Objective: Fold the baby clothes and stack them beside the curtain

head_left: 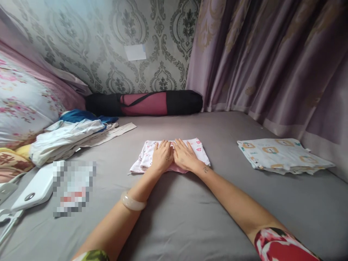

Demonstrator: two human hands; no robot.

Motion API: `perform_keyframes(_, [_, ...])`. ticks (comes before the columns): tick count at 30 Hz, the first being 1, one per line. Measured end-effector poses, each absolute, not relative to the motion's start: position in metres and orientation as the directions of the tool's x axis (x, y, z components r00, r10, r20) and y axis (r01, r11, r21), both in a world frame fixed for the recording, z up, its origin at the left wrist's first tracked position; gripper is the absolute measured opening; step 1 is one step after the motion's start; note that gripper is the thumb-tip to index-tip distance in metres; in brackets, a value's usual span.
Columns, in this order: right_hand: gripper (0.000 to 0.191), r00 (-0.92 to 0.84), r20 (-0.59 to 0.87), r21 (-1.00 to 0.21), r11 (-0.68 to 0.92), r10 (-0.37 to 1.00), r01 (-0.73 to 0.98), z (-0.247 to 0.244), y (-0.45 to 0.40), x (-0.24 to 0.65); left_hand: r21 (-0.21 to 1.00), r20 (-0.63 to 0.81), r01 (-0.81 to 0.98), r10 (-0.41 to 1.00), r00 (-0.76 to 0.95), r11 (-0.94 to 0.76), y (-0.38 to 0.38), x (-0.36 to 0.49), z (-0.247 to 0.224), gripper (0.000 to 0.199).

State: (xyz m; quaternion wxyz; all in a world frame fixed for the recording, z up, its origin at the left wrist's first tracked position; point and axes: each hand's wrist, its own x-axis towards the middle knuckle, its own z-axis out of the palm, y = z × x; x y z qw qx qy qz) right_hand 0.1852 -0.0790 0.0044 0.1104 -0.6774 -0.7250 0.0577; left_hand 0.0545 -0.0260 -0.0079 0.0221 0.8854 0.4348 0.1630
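A folded white cloth garment with pink prints lies flat on the grey bed sheet in front of me. My left hand rests palm down on its middle, fingers stretched forward. Right beside it, my right hand presses flat on the same cloth, with the two hands touching at the thumbs. Neither hand grips the fabric. A pink patch of the cloth shows below the hands. To the right lies another folded white cloth with orange and green prints.
A heap of white and blue clothes lies at the left, by a floral pillow. Nearer are a white power bank with cables and a blurred-out item. A black and maroon bag lies along the wall; curtains hang right.
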Motion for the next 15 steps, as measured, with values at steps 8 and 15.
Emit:
perform_keyframes(8, [0.06, -0.036, -0.019, -0.271, 0.03, 0.999, 0.962, -0.007, -0.081, 0.184, 0.16, 0.161, 0.769, 0.785, 0.598, -0.619, -0.03, 0.059, -0.026, 0.044])
perform_keyframes(15, [0.059, -0.032, -0.027, -0.262, 0.024, 0.999, 0.965, -0.002, -0.082, 0.182, 0.136, 0.153, 0.781, 0.792, 0.591, -0.609, -0.032, 0.059, -0.018, 0.041])
